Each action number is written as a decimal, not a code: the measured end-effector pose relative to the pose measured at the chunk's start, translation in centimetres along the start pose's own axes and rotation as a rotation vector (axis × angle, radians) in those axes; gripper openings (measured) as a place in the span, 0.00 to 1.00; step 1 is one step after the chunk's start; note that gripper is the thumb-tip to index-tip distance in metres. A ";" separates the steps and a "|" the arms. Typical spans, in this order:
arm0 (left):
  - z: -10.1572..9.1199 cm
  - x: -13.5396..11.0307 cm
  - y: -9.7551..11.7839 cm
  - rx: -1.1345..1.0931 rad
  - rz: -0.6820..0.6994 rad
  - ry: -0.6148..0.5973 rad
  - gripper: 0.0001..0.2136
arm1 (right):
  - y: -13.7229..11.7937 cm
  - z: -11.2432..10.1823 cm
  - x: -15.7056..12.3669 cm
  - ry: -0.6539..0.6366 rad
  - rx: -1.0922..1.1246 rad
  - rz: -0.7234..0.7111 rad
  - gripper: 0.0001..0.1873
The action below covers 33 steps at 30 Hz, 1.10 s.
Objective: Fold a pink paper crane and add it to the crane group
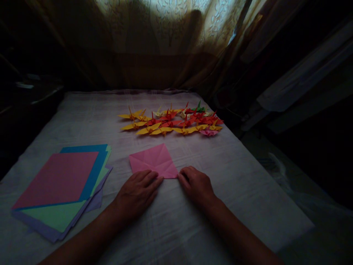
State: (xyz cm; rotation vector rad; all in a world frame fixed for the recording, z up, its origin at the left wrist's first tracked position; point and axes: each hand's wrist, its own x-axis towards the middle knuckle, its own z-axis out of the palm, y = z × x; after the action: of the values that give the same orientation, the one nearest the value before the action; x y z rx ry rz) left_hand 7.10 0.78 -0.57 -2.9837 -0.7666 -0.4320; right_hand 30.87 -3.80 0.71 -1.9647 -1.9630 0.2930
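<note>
A pink sheet of paper (153,160), creased and partly folded, lies on the white cloth-covered table (171,221) in front of me. My left hand (137,193) rests flat with its fingers stretched out, the fingertips touching the sheet's near edge. My right hand (196,184) sits at the sheet's near right corner with the fingers curled down against it, pressing the corner. Whether it pinches the paper I cannot make out.
A stack of coloured square sheets (63,187), pink on top over blue, green and lilac, lies at the left. Several folded paper cranes (171,120) in yellow, red, green and pink lie in rows farther back. Curtains (171,44) hang behind; the table's right edge drops into darkness.
</note>
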 end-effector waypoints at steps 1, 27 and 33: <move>0.0 0.0 0.0 0.004 0.001 -0.003 0.18 | 0.0 0.1 0.0 0.010 -0.010 -0.003 0.10; -0.4 0.4 0.3 0.017 -0.023 -0.032 0.17 | 1.7 1.5 -0.1 0.249 -0.071 -0.048 0.08; -0.3 0.4 0.4 -0.001 -0.029 -0.019 0.17 | -0.3 1.2 -0.7 0.156 -0.110 -0.237 0.20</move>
State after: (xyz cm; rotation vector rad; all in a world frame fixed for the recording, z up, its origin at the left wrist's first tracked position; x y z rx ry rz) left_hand 7.52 0.60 -0.18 -2.9850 -0.8123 -0.4065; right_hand 30.09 -4.40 -0.30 -1.7350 -2.1195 -0.0282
